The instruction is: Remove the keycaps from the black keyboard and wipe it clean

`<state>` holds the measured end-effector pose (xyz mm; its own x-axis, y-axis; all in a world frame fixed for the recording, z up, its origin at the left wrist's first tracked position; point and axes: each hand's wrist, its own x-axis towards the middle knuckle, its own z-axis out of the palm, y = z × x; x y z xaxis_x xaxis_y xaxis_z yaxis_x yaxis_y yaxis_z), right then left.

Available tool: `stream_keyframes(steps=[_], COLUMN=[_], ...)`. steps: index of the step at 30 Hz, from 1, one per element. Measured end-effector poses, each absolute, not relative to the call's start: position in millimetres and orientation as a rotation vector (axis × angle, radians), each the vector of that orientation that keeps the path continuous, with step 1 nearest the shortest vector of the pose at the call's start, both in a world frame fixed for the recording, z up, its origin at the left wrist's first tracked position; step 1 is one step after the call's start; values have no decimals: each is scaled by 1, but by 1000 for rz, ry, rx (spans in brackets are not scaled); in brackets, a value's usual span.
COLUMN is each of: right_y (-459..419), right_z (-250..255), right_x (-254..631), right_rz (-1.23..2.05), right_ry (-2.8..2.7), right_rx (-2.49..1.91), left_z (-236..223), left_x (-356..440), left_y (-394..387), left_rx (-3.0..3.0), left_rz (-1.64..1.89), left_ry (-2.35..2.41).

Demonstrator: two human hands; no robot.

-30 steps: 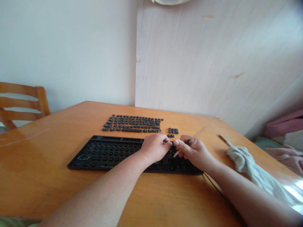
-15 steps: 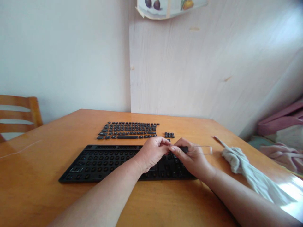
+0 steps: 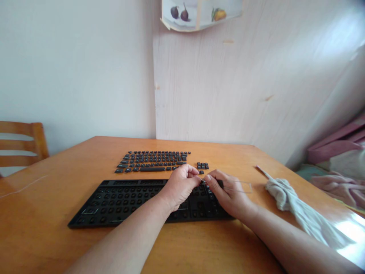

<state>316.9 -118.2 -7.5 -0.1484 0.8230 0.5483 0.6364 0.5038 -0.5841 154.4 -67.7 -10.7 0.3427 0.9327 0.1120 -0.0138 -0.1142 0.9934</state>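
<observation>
A black keyboard (image 3: 122,198) lies across the table, most of its key positions stripped down to the switches. Above its right part, my left hand (image 3: 184,184) is closed in a pinch; what sits between thumb and fingertips is too small to name. Facing it, my right hand (image 3: 228,190) grips a wire keycap puller (image 3: 241,186), whose wire loop sticks out to the right. The puller's dark handle is mostly covered by my fingers. Behind the keyboard, removed black keycaps (image 3: 154,160) stand in keyboard order, with a small separate group (image 3: 202,166) to their right.
A grey-white cloth (image 3: 288,194) wrapped around a thin stick lies on the table (image 3: 76,160) at right. A thin pale thread (image 3: 25,186) rests at left. A wooden chair (image 3: 21,144) stands beyond the left edge; pink fabric (image 3: 336,140) is piled at far right.
The view has tilted up slightly. My fingertips have parted a little, and my right hand now covers more of the puller's handle. The keyboard and keycaps have stayed put.
</observation>
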Motion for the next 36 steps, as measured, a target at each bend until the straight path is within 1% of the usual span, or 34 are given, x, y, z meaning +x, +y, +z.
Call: stream_keyframes(steps=[5,11,13,17,21,29,36], right_y=[-114,-105,-104,-105,-104,-102,-88], right_z=[-8,-4,-2,1,0,-4,-7], right_x=[318,329,332,333,331,332,346], right_rz=[245,55,85,196,231,332,250], right_ry=[-1776,-1621,-1645,-1872,-2001,-2058,-1955], right_rx=[-1251,-1270,-1324,-1366,-1383,-1301,-1329], left_z=[-15,-12,-11,-9,-10,-11,-12], left_x=[153,152,152,152,151,153,151], left_y=[-65,-64,-65,-65,-63,-64,-59], left_rx=[1487,1435,1410,1355,1334,1354,1357], left_rz=[1025,1026,1027,1021,1010,1006,1068], left_ry=[907,903,890,876,841,823,869])
